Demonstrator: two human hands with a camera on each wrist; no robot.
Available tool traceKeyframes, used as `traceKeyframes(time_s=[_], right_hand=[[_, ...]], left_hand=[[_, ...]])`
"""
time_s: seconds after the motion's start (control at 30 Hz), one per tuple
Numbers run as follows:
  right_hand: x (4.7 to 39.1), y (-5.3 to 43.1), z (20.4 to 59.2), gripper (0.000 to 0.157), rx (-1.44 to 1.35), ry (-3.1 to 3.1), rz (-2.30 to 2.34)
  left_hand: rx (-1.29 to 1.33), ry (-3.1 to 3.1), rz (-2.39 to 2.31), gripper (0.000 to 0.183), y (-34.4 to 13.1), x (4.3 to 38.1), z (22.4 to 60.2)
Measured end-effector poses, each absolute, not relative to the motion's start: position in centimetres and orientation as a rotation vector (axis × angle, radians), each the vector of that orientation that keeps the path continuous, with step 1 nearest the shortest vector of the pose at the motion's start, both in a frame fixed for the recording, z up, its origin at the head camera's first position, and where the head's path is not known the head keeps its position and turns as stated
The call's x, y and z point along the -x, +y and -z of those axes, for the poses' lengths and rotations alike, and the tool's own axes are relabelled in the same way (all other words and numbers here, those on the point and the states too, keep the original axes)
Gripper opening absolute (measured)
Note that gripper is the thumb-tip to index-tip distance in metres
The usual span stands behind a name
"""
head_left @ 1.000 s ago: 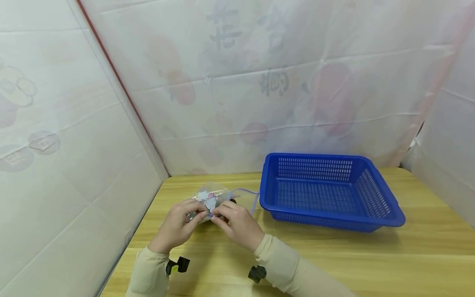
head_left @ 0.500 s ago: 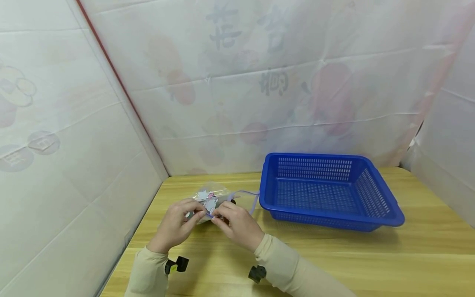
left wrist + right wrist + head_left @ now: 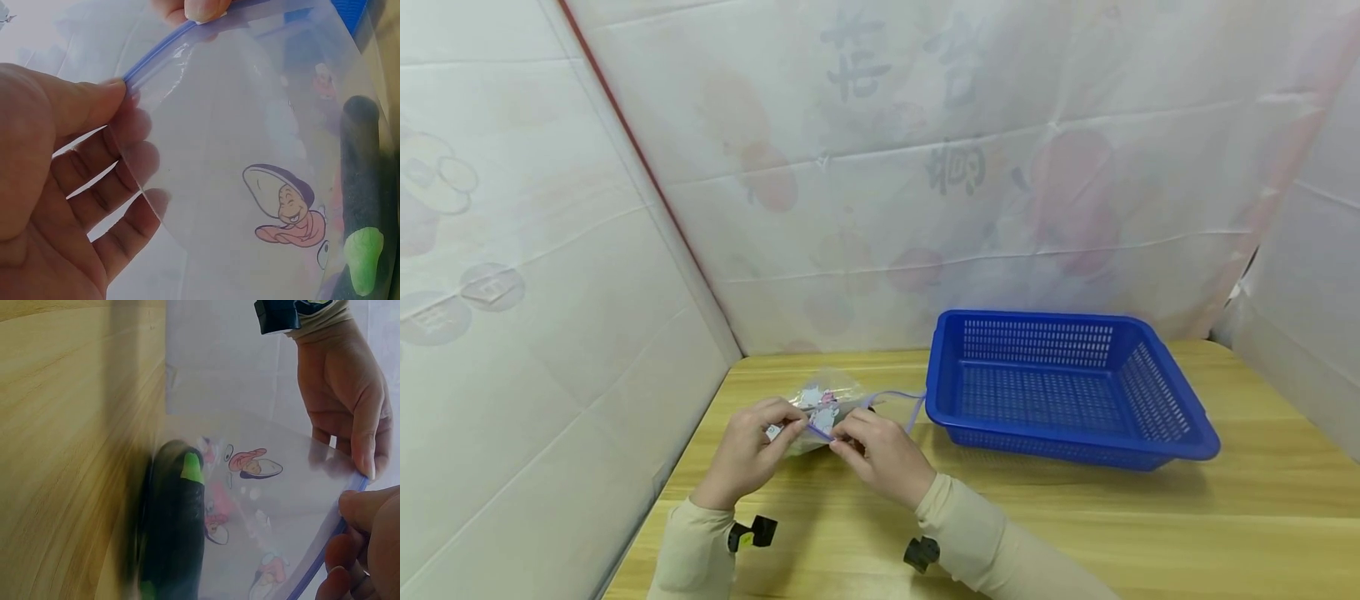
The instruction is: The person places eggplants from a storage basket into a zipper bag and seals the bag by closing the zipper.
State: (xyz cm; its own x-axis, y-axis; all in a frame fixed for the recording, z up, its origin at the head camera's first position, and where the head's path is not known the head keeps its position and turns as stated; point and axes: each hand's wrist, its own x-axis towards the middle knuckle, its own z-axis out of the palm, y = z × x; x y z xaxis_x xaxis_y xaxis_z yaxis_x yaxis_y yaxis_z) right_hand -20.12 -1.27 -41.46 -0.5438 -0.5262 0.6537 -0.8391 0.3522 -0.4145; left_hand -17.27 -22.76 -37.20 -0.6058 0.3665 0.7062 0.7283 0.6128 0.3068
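A clear zip bag [image 3: 825,414] printed with small cartoon figures stands on the table, its purple zip strip [image 3: 159,55] along the top. My left hand [image 3: 747,454] pinches one end of that strip between thumb and forefinger, its other fingers behind the plastic in the left wrist view. A short way along, my right hand [image 3: 883,457] pinches the same strip between thumb and fingers. Low inside the bag lies a long, dark, rounded thing [image 3: 175,525] with a bright green patch [image 3: 364,259]. The strip's far end loops towards the basket.
A blue plastic basket [image 3: 934,379] with slotted walls stands right of the bag, close to the strip's looped end. The wooden table [image 3: 1075,533] is hemmed by a pale printed sheet [image 3: 850,208] at the back and sides. Both wrists carry small black cameras [image 3: 921,552].
My left hand has slid slightly left, away from the right hand, so more of the purple strip shows between them. The right hand stays almost in place.
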Motion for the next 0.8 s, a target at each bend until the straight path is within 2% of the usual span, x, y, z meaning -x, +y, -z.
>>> traceKeyframes(time_s=[0.8], right_hand=[[20.6, -0.9, 41.9, 0.006, -1.163, -2.234, -0.999]], left_hand=[[0.645, -2.180, 0.763, 0.011, -23.8, 17.7, 37.0]])
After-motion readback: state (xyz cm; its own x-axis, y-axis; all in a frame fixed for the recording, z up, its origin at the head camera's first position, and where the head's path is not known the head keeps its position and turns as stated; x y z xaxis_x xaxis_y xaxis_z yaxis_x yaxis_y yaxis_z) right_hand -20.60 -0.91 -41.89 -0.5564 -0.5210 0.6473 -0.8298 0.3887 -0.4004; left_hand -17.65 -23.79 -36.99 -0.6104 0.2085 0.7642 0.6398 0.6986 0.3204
